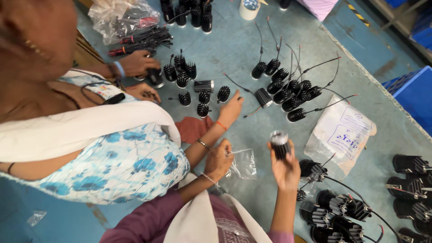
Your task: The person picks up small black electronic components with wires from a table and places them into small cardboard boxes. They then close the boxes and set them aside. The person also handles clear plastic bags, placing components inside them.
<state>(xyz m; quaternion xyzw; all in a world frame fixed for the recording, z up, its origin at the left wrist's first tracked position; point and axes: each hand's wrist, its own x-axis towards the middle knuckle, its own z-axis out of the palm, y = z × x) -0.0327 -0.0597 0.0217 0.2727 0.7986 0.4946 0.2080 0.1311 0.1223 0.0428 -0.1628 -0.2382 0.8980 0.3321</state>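
Right hand: my right hand (285, 168) is clamped round a black finned lamp body (280, 145), ribbed, cylindrical, silvery cap upward.
Left hand: my left hand (219, 159) pinches the mouth of a clear plastic bag (244, 164), thin and crinkled.
Position: lamp just right of the bag, apart.
Room: bare grey-blue table (234, 49) between lamp clusters; a co-worker's hand (231, 108) reaches in ahead.
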